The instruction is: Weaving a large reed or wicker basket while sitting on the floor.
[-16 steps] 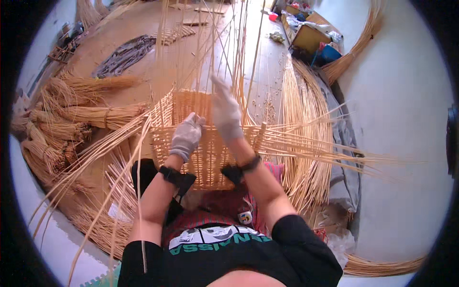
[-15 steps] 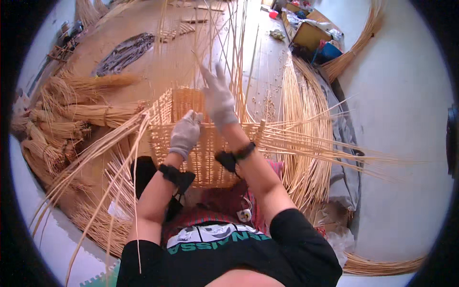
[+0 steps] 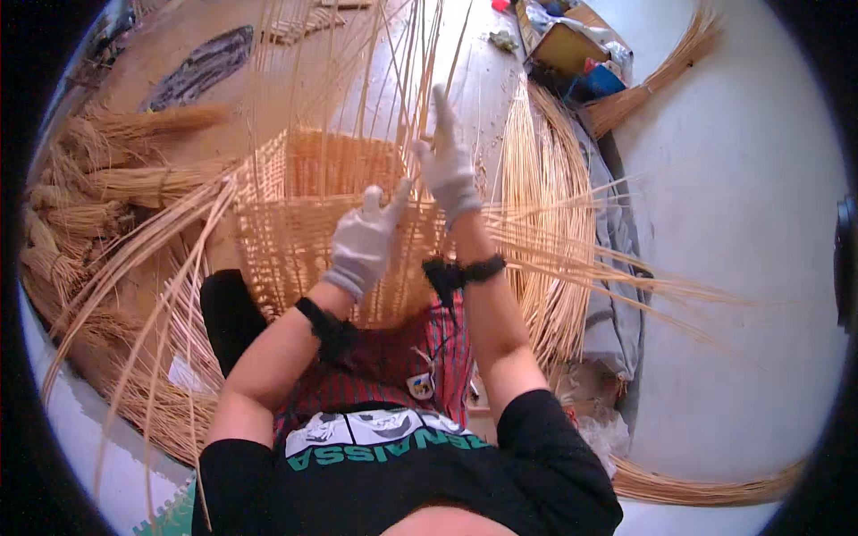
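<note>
A half-woven wicker basket stands in front of me above my lap, its open top showing. Thin upright rods rise from its far part, and long loose rods fan out from its left and right corners. My left hand, in a pale glove, is at the near rim with a finger and thumb stretched apart. Just right of it, my right hand, gloved too, is raised beside the rim among the upright rods, fingers stretched upward. Neither hand shows anything held, though the left palm is hidden.
Bundles of wicker rods lie on the floor at left, and long rods at right over grey cloth. A box of odds and ends and a leaning bundle are by the right wall. A dark heap lies far left.
The view has shifted, and the basket sits turned a little. My left hand has moved right along the rim, its fingers spreading. The right hand has moved slightly right, fingers still raised.
</note>
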### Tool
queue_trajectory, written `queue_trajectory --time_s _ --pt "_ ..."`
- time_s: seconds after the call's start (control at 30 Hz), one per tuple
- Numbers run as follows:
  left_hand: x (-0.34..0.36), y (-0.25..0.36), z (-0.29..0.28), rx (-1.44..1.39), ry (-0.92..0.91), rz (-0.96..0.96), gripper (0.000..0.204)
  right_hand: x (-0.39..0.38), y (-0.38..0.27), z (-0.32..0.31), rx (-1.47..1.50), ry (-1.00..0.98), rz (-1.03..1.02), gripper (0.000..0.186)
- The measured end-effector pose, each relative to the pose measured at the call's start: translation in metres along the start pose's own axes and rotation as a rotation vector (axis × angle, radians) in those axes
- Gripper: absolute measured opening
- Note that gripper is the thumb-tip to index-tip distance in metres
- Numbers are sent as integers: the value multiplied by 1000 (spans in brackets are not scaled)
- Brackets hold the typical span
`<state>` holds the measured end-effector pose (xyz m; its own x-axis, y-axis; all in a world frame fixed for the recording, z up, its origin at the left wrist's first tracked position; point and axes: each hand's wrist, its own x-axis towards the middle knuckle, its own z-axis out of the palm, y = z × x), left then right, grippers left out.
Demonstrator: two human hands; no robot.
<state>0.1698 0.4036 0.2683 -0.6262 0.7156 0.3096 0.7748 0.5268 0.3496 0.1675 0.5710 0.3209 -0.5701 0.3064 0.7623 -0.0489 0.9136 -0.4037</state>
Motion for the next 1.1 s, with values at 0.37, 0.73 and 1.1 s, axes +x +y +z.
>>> queue_trajectory --time_s 0.37,0.73,1.1 --pt "-9 -33 -19 -87 34 150 61 -93 -66 -89 283 -130 947 33" --pt "-129 -214 -86 -834 567 -610 45 -119 -137 27 501 -515 -4 30" --pt "-138 -156 -144 -853 324 -318 55 -89 -269 83 655 -676 -638 27"
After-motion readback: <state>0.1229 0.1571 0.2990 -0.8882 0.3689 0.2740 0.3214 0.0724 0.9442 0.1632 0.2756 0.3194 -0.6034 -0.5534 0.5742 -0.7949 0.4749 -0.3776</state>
